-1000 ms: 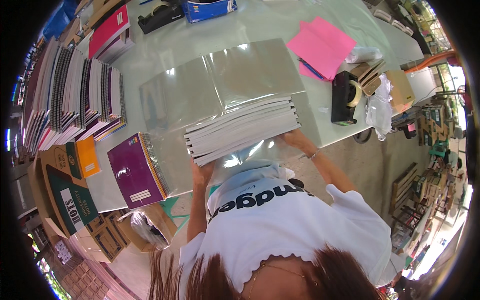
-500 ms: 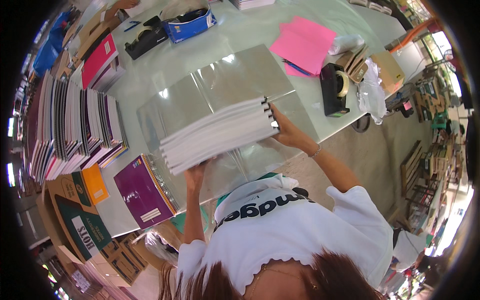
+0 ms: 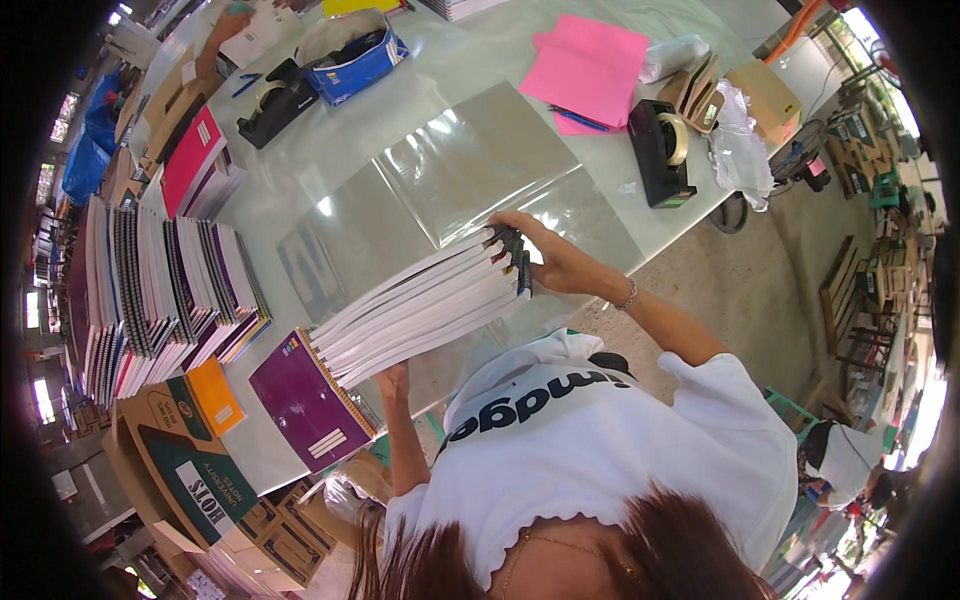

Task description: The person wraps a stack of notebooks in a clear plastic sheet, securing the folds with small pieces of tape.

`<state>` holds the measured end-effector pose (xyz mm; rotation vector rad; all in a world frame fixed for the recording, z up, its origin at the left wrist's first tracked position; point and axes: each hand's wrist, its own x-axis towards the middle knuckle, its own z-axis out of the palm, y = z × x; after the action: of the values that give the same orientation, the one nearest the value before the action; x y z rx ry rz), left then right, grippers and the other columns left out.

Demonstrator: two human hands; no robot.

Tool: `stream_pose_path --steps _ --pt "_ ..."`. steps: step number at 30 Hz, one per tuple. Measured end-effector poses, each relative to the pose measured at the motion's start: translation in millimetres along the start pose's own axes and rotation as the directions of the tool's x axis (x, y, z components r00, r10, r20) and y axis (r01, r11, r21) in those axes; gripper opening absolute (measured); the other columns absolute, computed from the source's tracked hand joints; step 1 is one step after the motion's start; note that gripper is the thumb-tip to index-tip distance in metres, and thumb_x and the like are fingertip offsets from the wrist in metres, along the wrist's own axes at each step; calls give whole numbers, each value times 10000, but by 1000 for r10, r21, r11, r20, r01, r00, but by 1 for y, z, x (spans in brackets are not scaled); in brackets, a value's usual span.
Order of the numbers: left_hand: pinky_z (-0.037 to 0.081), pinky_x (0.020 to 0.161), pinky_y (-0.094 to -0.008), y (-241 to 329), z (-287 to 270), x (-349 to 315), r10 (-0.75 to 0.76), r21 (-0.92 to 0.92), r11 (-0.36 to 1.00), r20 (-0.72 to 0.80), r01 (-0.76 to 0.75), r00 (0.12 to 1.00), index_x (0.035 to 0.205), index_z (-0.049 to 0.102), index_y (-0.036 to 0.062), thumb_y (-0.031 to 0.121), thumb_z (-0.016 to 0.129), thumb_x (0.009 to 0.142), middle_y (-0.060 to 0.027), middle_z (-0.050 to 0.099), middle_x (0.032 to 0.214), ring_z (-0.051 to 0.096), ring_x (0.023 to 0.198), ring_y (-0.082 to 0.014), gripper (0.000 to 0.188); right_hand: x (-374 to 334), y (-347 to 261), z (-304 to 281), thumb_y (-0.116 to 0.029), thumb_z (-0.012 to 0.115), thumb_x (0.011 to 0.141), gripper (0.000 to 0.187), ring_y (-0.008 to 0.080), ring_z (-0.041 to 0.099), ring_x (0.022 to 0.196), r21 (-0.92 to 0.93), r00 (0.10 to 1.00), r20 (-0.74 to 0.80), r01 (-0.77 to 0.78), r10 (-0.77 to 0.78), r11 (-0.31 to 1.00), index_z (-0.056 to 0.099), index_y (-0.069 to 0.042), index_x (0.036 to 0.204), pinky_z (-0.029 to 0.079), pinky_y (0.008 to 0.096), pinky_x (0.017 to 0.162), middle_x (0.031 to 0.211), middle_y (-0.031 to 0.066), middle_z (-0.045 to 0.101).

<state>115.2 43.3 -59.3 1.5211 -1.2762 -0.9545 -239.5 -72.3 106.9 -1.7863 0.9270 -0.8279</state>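
Note:
Between my two hands a thick stack of spiral notebooks point(image 3: 420, 305) is held tilted above the table, its white page edges facing up and its black-bound ends fanned at the right. My right hand point(image 3: 545, 253) is closed round that bound end. My left hand point(image 3: 394, 381) holds the near lower side, its fingers mostly hidden beneath the stack. Under it all lies a large clear plastic sheet point(image 3: 480, 150) with fold creases. Just left of the stack, a purple spiral notebook point(image 3: 305, 405) lies on the table, partly overlapped by the stack's left end.
Tall notebook piles point(image 3: 170, 290) and a red notebook point(image 3: 193, 160) stand at the left. Tape dispensers point(image 3: 278, 105) point(image 3: 660, 155), a blue pouch point(image 3: 355, 68) and pink sheets point(image 3: 590, 70) sit farther back. A cardboard box point(image 3: 200, 470) is below the left table edge. Another person's hand point(image 3: 228, 35) shows far left.
The stack has come down and slightly left, toward the purple notebook. Its bound ends are now fanned, and my right hand has shifted over their top.

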Motion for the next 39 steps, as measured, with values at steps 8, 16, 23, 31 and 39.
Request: stream_pose_path --steps 8,16,23,31,39 --pt "469 910 -338 71 20 5 -289 -619 762 -63 189 955 1234 465 -6 76 699 784 -119 543 1139 561 1031 -236 513 -2 -7 -1 91 633 723 728 251 385 1279 -38 999 17 -39 40 999 325 -39 1370 298 354 1089 1354 124 412" --pt "478 881 -328 138 30 26 -126 -203 971 16 127 992 1153 514 -3 24 811 642 -104 603 1080 592 978 -194 592 -13 49 3 12 709 712 737 247 414 1256 322 955 47 -293 294 900 348 -1 1354 387 360 1009 1337 114 454" --pt "446 948 -331 131 48 23 -167 -145 973 106 181 980 1234 462 18 10 789 653 -94 577 1167 558 1085 -197 666 -31 77 -5 -24 718 759 480 200 533 1071 44 903 122 -419 411 907 529 -2 1199 446 319 902 1183 107 569" --pt "396 998 -364 135 57 22 -39 -293 954 97 66 995 1361 304 17 115 776 723 -164 498 1262 491 1174 -258 800 5 46 -77 -28 509 900 397 246 430 1244 -281 968 143 -160 207 946 438 11 1289 311 355 1065 1296 134 485" --pt "402 987 -366 139 59 21 65 -291 955 3 -62 998 1351 319 21 139 779 720 -165 514 1240 501 1162 -258 790 113 -142 -5 -118 569 870 492 256 477 1199 -307 801 597 291 -55 906 421 -77 1337 368 354 1013 1296 118 490"
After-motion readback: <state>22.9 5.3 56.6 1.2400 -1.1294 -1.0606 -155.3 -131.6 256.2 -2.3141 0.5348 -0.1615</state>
